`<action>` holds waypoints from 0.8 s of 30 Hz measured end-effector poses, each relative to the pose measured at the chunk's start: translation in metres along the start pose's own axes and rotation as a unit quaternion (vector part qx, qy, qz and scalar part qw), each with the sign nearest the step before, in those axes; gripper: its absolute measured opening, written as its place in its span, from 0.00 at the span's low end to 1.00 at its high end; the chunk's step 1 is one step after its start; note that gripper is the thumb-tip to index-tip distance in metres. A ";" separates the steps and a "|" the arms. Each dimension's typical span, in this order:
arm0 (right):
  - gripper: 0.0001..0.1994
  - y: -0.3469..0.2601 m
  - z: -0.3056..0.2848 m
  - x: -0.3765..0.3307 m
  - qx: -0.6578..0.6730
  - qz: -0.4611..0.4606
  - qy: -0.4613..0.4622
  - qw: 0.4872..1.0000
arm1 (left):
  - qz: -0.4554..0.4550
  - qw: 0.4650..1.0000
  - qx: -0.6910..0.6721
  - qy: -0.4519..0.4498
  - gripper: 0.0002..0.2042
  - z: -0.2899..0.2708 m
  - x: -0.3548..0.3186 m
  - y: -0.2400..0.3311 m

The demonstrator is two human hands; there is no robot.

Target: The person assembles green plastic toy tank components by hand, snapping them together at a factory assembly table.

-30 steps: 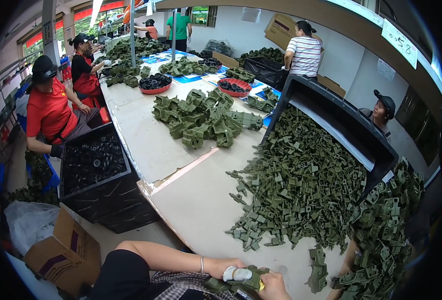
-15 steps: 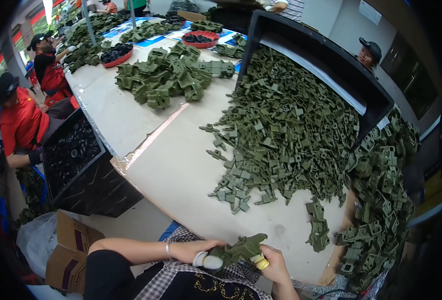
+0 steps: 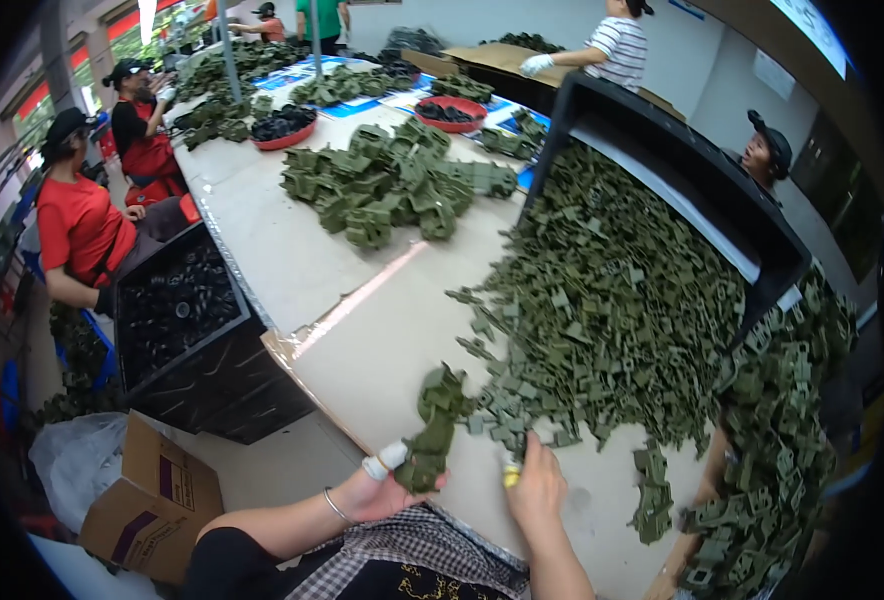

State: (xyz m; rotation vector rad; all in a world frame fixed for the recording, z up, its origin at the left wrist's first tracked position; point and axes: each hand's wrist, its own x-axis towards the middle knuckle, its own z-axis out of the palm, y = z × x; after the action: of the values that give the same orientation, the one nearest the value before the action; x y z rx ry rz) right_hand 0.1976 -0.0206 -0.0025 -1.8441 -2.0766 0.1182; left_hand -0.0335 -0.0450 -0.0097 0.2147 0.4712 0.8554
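Observation:
My left hand (image 3: 377, 492) is closed on the lower end of a long dark green plastic part (image 3: 432, 425), held tilted up over the table's near edge. A white cover wraps my left thumb. My right hand (image 3: 539, 490) reaches to the near edge of a heap of small green plastic pieces (image 3: 612, 320). Its index finger is stretched out against the closest pieces, and its thumb, wrapped in yellow, is apart from it. Whether a piece lies under the fingertips is hidden.
A black bin (image 3: 682, 170) lies tipped behind the heap. Larger green parts (image 3: 392, 180) are piled at the far left; more (image 3: 772, 400) line the right side. One green part (image 3: 651, 492) lies alone. A black crate (image 3: 182, 320) and cardboard box (image 3: 152, 500) stand left. Co-workers sit beyond.
My right hand has left the long green part and moved forward to the small pieces. My left hand has lifted and turned the part more upright. The view has shifted.

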 end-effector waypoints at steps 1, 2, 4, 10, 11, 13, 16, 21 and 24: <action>0.26 0.003 -0.002 -0.002 0.003 -0.010 0.001 1.000 | -0.015 1.000 -0.015 0.018 0.31 -0.001 -0.004 -0.001; 0.26 0.006 -0.004 -0.003 0.010 0.005 0.006 1.000 | -0.031 0.998 -0.031 0.034 0.31 -0.001 -0.007 0.000; 0.25 0.010 -0.008 -0.005 0.017 0.015 0.010 1.000 | -0.016 0.998 -0.021 0.054 0.30 -0.008 -0.006 0.000; 0.21 0.016 -0.010 -0.021 0.444 0.140 -0.015 0.885 | 0.031 0.999 0.015 0.029 0.29 0.001 0.004 0.011; 0.18 0.019 -0.018 -0.028 0.587 0.243 -0.059 0.770 | 0.043 0.999 0.023 -0.005 0.27 0.003 0.007 0.011; 0.17 0.018 -0.020 -0.036 0.698 0.254 -0.051 0.667 | 0.044 0.998 0.043 -0.003 0.27 0.009 0.017 0.005; 0.18 0.017 -0.018 -0.045 0.807 0.249 -0.023 0.535 | 0.042 0.997 0.062 -0.017 0.24 0.021 0.033 -0.005; 0.15 -0.007 -0.048 -0.045 0.701 0.225 0.023 0.676 | 0.056 0.991 0.089 -0.086 0.22 0.033 0.063 -0.018; 0.11 -0.032 -0.032 -0.035 0.541 0.113 0.112 0.826 | 0.139 0.985 0.091 -0.053 0.22 0.043 0.061 -0.029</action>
State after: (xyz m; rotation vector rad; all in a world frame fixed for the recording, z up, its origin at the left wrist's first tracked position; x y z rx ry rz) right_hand 0.1808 -0.0651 0.0289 -1.2372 -1.1462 0.8881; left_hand 0.0408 -0.0161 -0.0017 0.5004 0.4251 1.0683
